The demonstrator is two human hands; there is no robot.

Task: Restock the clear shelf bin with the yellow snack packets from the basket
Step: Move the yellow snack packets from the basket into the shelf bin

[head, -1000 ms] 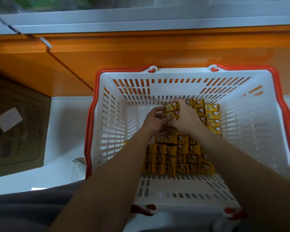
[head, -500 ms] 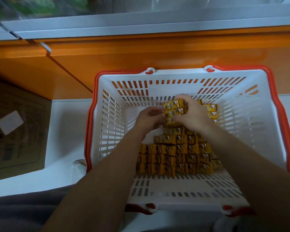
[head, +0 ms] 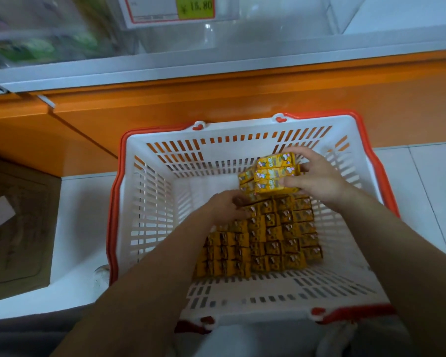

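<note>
The right hand [head: 319,181] has lifted a stack of yellow packets [head: 274,175] off the pile [head: 281,240] toward the far right corner of the basket [head: 116,202]. The left hand [head: 224,208] has let go and now rests on the pile. Above the basket, the clear shelf bin [head: 268,21] has come into view.

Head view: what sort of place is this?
Most likely a shop: a white slotted plastic shopping basket with orange rim holds small yellow snack packets, and a clear plastic shelf bin above carries a printed price tag.
</note>
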